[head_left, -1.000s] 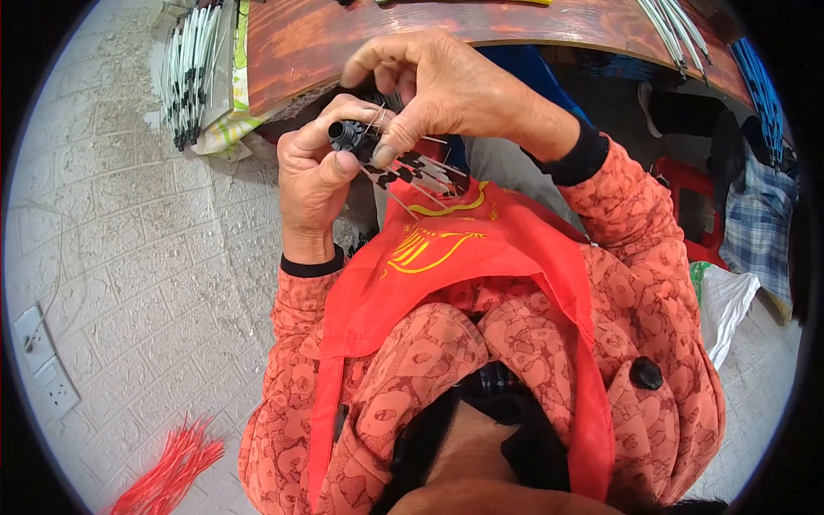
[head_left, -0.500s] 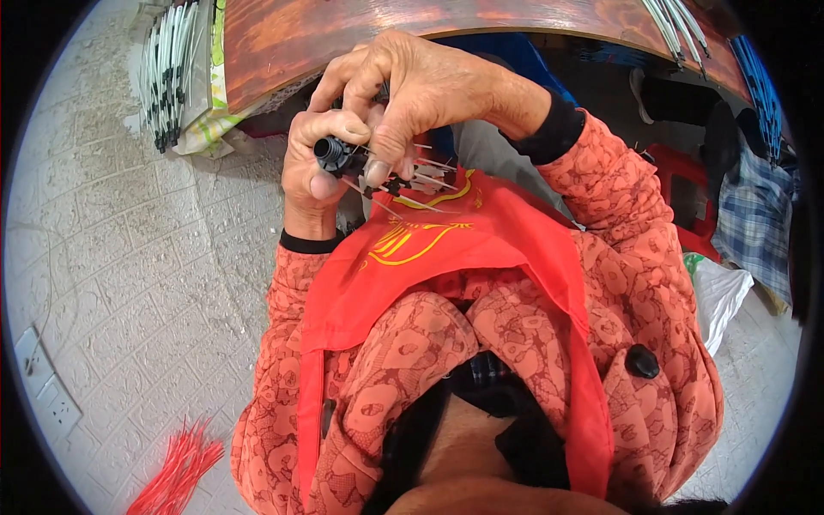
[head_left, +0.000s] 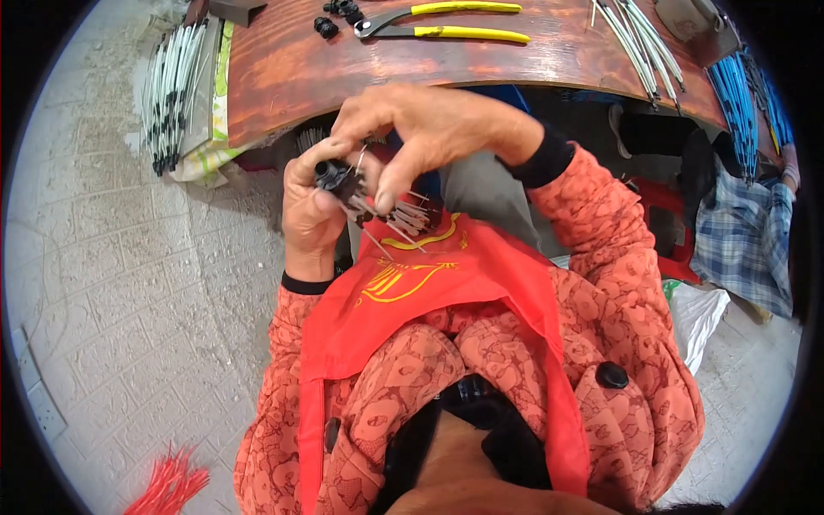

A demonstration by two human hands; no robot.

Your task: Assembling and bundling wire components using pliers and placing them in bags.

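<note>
My left hand [head_left: 311, 206] is closed around a black threaded cable gland [head_left: 330, 174], its round opening facing up. Beyond it, a bunch of thin whitish wires with dark ends [head_left: 402, 220] fans out over my red apron [head_left: 429, 279]. My right hand [head_left: 416, 133] arches over the gland from the right. Its thumb is stretched down beside the wires, apart from the fingers, which reach toward my left hand. A thin pale strand shows between the two hands. Some of the right fingertips are blurred or hidden.
On the wooden table [head_left: 283, 60] lie yellow-handled pliers [head_left: 446, 33] and small black fittings [head_left: 326, 27]. White wire bundles [head_left: 176, 94] flank it; blue wires [head_left: 736, 107] hang at right, near another person's hand [head_left: 790, 167]. Red wires [head_left: 170, 482] lie on the floor.
My right thumb has moved away from the gland and its fingers have spread. The view has shifted, bringing the pliers and more of the table into sight. My left hand keeps its hold.
</note>
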